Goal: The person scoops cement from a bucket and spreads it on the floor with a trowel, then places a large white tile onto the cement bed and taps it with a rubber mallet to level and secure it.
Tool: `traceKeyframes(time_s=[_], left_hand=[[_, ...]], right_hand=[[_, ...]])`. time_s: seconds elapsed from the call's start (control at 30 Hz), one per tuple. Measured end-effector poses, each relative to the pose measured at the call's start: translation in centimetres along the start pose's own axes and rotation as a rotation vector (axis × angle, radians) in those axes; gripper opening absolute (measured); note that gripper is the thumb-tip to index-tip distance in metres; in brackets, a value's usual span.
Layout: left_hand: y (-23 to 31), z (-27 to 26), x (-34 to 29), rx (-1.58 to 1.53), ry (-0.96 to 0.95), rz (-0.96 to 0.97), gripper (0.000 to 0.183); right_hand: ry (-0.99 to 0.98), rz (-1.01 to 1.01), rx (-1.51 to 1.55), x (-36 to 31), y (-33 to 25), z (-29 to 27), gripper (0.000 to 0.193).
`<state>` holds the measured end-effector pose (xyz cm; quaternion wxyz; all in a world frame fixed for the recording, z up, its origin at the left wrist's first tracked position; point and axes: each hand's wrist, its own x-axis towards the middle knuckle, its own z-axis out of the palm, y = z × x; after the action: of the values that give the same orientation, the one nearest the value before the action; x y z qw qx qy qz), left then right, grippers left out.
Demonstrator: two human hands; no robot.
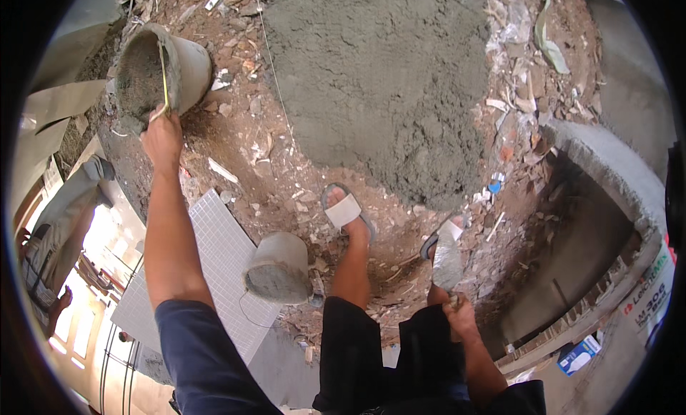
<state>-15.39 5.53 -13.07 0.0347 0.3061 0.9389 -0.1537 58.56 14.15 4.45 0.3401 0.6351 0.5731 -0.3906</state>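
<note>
My left hand (163,138) is closed round the yellow-edged handle (165,72) of a grey, mortar-smeared bucket (193,68) at the upper left. The bucket is tipped over, and its mouth shows grey mortar coating the inside. Down by my right knee, my right hand (461,318) grips the handle of a trowel (448,258), whose blade is caked with mortar and points away from me. In front of my feet spreads a bed of wet grey mortar (379,86) with a rough surface.
A second bucket (286,261) with grey mix stands beside a white gridded panel (221,229). Rubble and broken bits cover the soil. A curved concrete edge (607,151) borders a dark recess at right. A thin string (270,58) runs along the mortar's left side. Another person (64,215) is at far left.
</note>
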Motion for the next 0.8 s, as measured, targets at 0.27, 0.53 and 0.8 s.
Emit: traceKeyframes(time_s=[0.27, 0.53, 0.8], left_hand=[[1.6, -3.4, -0.2, -0.120, -0.060, -0.014, 0.054], [10.3, -10.5, -29.7, -0.914, -0.348, -0.234, 0.056], [22.6, -24.2, -60.1, -1.456, -0.480, -0.311, 0.023]], right_hand=[[0.093, 0.225, 0.291, 1.3, 1.2, -3.1, 0.049], [0.052, -0.130, 0.464, 9.7, 3.5, -5.1, 0.042], [0.085, -0.259, 0.314, 17.9, -0.4, -8.2, 0.033]])
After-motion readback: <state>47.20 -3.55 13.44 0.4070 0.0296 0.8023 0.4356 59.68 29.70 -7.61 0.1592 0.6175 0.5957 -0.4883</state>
